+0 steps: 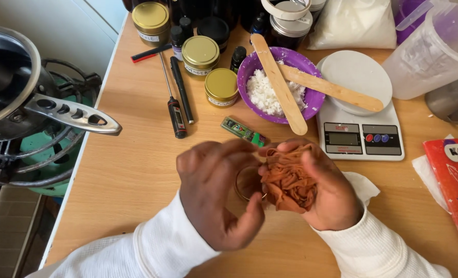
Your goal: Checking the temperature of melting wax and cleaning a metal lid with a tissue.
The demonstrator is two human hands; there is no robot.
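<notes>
Cloth: your right hand (326, 191) cups a crumpled rust-orange cloth (289, 178), bunched in the palm just in front of the white digital kitchen scale (360, 136). It looks soft, light and limp; you would do best to keep it gathered in a wad, since loose folds will flop.

Right-hand fingers: curled up around the cloth, pressing it toward the left hand.

Small jar: a small round glass jar with a brassy rim (247, 184) sits between your two hands, in front of and to the left of the scale, mostly hidden. I judge it rigid, smooth and likely slippery, breakable if dropped; grip it round the side wall, not by the rim.

Left hand: your left hand (219, 191) covers the jar from the left; fingertips meet the cloth at the jar's mouth, thumb tucked below. Whether they pinch the jar itself, you cannot tell from this view.

Left of the scale: a purple plastic bowl of white flakes (270, 90) with two flat wooden stirring sticks (279, 85), touching the scale's edge.

Further left: three gold-lidded round tins (200, 54), a black probe thermometer (173, 105).

Well left of the scale: a steel saucepan on a green gas burner (18, 92).
</notes>
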